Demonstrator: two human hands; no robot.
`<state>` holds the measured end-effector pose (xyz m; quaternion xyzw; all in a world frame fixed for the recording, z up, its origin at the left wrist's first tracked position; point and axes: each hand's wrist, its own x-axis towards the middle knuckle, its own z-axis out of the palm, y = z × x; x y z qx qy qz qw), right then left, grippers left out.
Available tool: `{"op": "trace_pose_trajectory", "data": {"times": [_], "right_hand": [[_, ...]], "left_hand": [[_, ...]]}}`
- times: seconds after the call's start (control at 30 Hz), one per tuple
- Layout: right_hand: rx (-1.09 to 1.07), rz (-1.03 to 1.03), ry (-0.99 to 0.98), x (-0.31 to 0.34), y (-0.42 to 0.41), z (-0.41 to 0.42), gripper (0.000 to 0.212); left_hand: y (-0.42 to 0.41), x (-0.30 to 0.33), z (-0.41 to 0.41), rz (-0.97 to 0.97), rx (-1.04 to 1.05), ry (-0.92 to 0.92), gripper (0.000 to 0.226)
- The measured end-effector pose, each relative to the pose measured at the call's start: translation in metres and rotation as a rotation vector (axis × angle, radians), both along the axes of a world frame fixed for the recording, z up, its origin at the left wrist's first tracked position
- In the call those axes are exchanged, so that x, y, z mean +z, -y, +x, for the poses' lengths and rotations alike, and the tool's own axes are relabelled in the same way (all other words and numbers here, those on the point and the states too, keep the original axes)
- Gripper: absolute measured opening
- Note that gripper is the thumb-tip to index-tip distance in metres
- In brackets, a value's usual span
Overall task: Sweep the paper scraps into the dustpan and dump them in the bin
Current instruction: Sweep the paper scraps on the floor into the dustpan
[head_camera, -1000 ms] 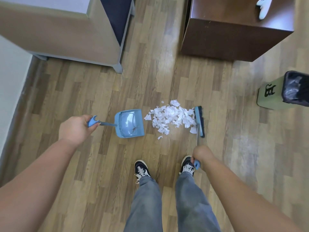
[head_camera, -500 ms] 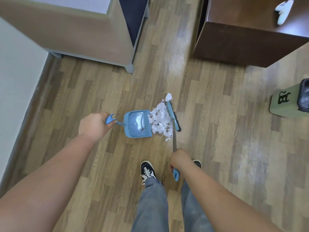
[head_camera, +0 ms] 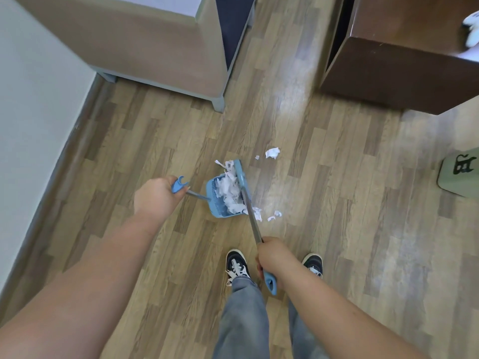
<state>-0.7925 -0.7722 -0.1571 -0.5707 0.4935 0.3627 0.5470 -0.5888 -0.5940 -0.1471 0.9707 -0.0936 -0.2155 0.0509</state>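
Observation:
My left hand (head_camera: 155, 196) grips the blue handle of the blue dustpan (head_camera: 216, 207), which rests on the wooden floor. Most of the white paper scraps (head_camera: 230, 193) lie heaped inside the pan. My right hand (head_camera: 274, 257) holds the long grey handle of the blue broom (head_camera: 239, 173), whose head presses against the pan's open mouth. A few loose scraps (head_camera: 272, 152) lie beyond the pan, and others (head_camera: 277, 213) sit just right of the broom's shaft. The green bin (head_camera: 460, 172) shows only partly at the right edge.
A light wood cabinet (head_camera: 155, 47) stands at the back left beside a white wall (head_camera: 33, 99). A dark brown cabinet (head_camera: 401, 73) stands at the back right. My two shoes (head_camera: 237, 265) are planted just behind the broom.
The broom has swept left, pushing the scrap pile from the floor into the dustpan. A few scraps were left behind on the floor. My view shifted left, so the bin slid toward the right edge.

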Motion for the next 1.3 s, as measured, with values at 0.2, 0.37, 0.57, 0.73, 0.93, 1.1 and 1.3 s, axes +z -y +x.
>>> {"op": "trace_pose_trajectory", "data": {"times": [0.2, 0.37, 0.57, 0.73, 0.93, 1.1, 1.3], "right_hand": [[0.234, -0.136, 0.055, 0.016, 0.028, 0.004, 0.036], [0.736, -0.434, 0.029, -0.008, 0.065, 0.038, 0.04], [0.856, -0.534, -0.017, -0.041, 0.083, 0.113, 0.046], [1.043, -0.562, 0.005, -0.062, 0.091, 0.138, 0.05], [1.095, -0.611, -0.018, -0.057, 0.125, 0.099, 0.055], [1.01, -0.544, -0.098, -0.028, 0.14, 0.04, 0.054], [0.536, -0.413, -0.078, -0.011, 0.143, -0.001, 0.046]], "left_hand": [[-0.011, -0.005, -0.01, -0.046, 0.082, 0.016, 0.03], [-0.024, -0.009, -0.011, -0.084, 0.124, 0.036, 0.028], [-0.049, -0.012, -0.007, -0.058, 0.159, 0.035, 0.027], [-0.068, -0.015, -0.001, -0.054, 0.163, 0.033, 0.026], [-0.075, -0.018, 0.007, -0.047, 0.194, 0.043, 0.023], [-0.072, -0.016, 0.012, -0.062, 0.169, 0.045, 0.021], [-0.062, -0.012, 0.019, -0.063, 0.16, 0.044, 0.02]]}}
